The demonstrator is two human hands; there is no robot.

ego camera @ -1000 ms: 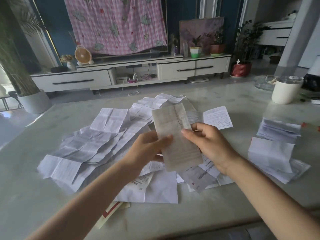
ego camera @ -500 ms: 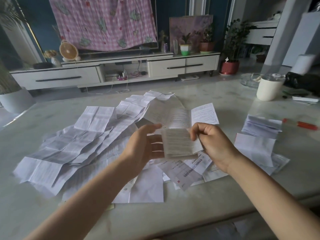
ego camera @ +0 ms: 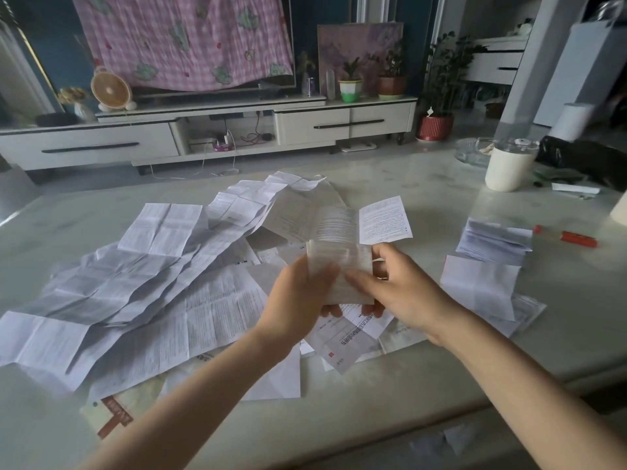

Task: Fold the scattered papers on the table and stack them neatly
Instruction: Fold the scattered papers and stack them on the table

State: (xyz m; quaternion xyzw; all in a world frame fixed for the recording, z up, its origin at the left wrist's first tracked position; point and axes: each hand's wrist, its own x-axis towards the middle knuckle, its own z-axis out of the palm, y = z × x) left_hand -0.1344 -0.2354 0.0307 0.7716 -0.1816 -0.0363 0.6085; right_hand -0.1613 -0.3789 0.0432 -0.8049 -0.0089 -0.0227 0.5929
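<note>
Above the middle of the pale marble-look table (ego camera: 373, 418), a little back from its front edge, the thin printed paper sheet (ego camera: 339, 266) is held off the surface between both hands; the left hand (ego camera: 298, 300) grips its left side, thumb on the front and fingers curled behind; the right hand (ego camera: 403, 293) clamps the right side, one digit laid across the front. A second ago this sheet stood as a long strip, roughly twice as tall; half a second ago it was bent over at the middle; now it is a short, doubled block. Under and to the left of the hands lies the loose spread of creased white printed sheets (ego camera: 152, 293), overlapping towards the left edge; near the right edge sits a pile of folded white papers (ego camera: 492, 242), a slim red pen (ego camera: 573, 237) just beyond it; a cream cylindrical cup with a clear lid (ego camera: 507, 171) stands towards the far right corner.
</note>
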